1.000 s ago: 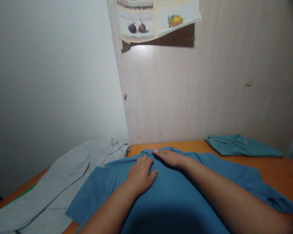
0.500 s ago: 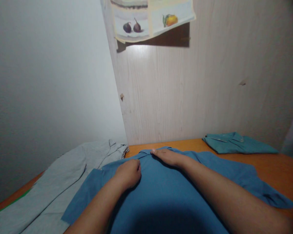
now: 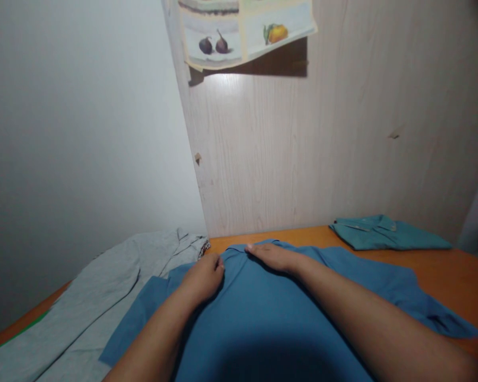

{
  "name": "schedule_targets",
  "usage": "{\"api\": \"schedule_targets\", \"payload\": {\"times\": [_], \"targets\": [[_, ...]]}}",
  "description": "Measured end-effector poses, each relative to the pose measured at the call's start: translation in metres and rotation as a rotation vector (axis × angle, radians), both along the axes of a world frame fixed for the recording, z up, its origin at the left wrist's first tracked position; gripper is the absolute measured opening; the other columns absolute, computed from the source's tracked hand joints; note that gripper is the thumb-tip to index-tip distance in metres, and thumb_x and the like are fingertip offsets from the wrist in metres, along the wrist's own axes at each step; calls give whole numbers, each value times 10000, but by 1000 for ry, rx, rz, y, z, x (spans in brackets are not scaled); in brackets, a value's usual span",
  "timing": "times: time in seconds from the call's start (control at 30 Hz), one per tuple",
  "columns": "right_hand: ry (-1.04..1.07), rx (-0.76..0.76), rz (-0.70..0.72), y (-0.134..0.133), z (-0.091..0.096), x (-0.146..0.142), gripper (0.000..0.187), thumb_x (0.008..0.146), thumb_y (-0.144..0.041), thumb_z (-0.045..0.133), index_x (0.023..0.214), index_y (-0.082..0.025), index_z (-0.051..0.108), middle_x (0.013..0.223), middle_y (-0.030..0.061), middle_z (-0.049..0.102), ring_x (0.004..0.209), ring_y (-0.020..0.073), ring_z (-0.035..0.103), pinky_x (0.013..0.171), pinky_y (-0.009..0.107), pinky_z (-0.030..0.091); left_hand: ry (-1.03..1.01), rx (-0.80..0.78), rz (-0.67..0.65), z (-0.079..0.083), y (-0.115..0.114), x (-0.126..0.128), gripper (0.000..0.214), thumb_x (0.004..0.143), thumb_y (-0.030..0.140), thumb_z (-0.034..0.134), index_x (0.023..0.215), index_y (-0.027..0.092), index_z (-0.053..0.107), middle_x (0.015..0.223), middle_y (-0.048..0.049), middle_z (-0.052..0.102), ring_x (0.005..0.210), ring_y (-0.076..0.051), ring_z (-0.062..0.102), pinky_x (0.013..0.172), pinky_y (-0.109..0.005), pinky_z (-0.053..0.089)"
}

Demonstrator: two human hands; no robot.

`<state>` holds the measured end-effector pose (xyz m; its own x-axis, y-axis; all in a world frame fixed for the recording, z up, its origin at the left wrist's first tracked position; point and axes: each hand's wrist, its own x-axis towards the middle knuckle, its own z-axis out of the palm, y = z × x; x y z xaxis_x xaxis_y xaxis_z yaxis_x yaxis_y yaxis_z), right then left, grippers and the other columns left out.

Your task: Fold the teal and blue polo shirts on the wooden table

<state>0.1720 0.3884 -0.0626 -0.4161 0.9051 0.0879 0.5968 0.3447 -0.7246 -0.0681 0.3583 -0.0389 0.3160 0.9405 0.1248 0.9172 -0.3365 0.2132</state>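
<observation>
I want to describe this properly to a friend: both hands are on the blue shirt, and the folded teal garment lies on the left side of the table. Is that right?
Not quite: the folded teal garment lies on the right side of the table, as the head view shows. The left hand and right hand are both on the blue shirt.

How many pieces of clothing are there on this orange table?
3 that I can make out: the blue shirt in the middle, under the left hand and right hand; the grey garment at left; the folded teal shirt at back right. Others may be hidden.
</observation>
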Motion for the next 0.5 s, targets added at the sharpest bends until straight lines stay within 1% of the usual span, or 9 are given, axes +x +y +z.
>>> {"api": "schedule_targets", "payload": {"times": [0.07,0.1,0.17,0.2,0.27,0.33,0.4,0.5], "targets": [[-15,-7,-5,-1,1,0,670,971,-693,276,1342,-264,633,1448,40,549,1383,222,458,1189,350,277,35,107,113,-1,3,-9,247,935,294,393,973,204,620,1070,-93,665,985,-234,619,817,-330,452],[-22,-9,-9,-1,2,-1,675,971,-693,275,1348,-258,628,1453,46,544,1385,221,456,1191,354,273,63,158,174,-2,4,-13,265,935,296,390,1030,202,620,1121,-107,649,1036,-259,603,854,-367,448],[-32,-9,-21,-2,2,-1,708,966,-701,277,1366,-222,613,1464,77,527,1389,228,450,1194,359,266,118,230,276,-5,5,-19,311,933,323,393,1119,210,616,1193,-125,621,1117,-312,560,910,-452,427],[-35,-9,-26,-2,2,-1,727,963,-706,279,1372,-203,608,1468,92,518,1391,235,448,1194,359,266,141,247,306,-6,5,-22,326,931,346,400,1136,218,619,1213,-127,611,1143,-331,540,927,-486,412],[-36,-5,-32,-4,3,-1,746,958,-713,280,1373,-186,606,1470,106,513,1390,245,448,1194,360,268,178,258,325,-8,4,-25,336,920,383,422,1119,221,638,1226,-131,600,1160,-351,514,943,-523,390],[-34,0,-26,-4,3,-2,740,959,-711,279,1373,-193,608,1468,98,518,1392,244,446,1195,358,266,218,264,322,-9,4,-25,329,904,393,449,1072,206,661,1222,-142,595,1155,-361,501,939,-531,378],[-32,1,-22,-5,3,-2,734,959,-711,277,1375,-203,605,1467,88,523,1393,238,445,1194,353,265,253,274,322,-10,5,-26,310,901,365,453,1034,195,676,1213,-149,595,1149,-357,493,935,-524,366],[-38,-4,-19,-6,4,-2,753,958,-716,265,1383,-190,595,1471,92,520,1390,236,448,1189,345,269,292,294,352,-11,7,-28,303,923,289,412,1001,177,682,1187,-152,606,1127,-329,497,937,-498,347]]}}
